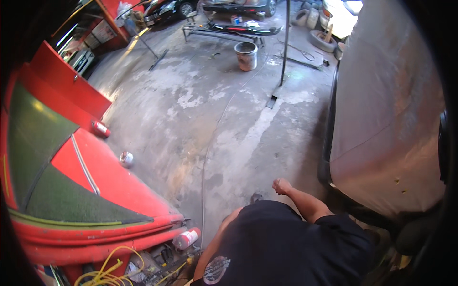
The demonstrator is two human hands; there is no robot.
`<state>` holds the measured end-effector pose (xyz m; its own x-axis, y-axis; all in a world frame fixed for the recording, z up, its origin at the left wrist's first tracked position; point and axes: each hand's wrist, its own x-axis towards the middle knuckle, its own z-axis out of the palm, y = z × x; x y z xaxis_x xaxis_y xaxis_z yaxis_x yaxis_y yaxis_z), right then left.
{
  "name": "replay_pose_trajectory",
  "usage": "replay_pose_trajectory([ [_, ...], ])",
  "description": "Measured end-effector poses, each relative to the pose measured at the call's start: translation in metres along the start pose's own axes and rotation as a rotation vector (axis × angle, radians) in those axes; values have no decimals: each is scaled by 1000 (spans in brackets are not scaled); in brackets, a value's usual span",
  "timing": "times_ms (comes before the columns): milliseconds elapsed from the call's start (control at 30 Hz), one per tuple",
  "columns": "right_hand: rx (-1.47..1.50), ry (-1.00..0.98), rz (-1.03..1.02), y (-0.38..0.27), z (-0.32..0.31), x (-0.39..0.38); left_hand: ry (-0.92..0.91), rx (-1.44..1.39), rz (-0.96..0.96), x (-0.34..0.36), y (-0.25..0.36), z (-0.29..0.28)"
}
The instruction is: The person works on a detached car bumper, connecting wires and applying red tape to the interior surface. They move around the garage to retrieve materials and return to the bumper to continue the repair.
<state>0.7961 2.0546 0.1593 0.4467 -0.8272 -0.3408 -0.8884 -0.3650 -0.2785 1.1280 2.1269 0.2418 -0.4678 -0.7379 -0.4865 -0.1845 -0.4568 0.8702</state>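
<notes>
Sanded grey car body panel (386, 109) stands at the person's right, just beside the right hand (281, 186), which is clenched, holding nothing visible. Left hand is hidden, state unknowable. Any next contact likely needs a reach rightward.

A red spray can with a white label (186, 238) lies at the red car's lower edge. Another red and white can (100, 128) and a silvery can (126, 158) rest on the car's red panel (119, 181).
</notes>
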Motion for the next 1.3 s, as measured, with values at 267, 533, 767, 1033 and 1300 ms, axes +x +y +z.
replay_pose_trajectory([
  [267, 633, -313, 569, 15, -37, -3, -103, -104, -57, 62, 31, -30],
  [533, 472, -61, 571, 49, -44, 52, -164, -167, -53, 156, 65, -98],
  [767, 718, 104, 591, 84, -121, 170, -220, 131, -26, 213, 168, -181],
  [1033, 870, 333, 619, 87, -193, 221, -399, 378, 12, 292, 275, -217],
  [1300, 937, 31, 955, 169, -162, 213, -497, -180, -47, 370, 302, -193],
])
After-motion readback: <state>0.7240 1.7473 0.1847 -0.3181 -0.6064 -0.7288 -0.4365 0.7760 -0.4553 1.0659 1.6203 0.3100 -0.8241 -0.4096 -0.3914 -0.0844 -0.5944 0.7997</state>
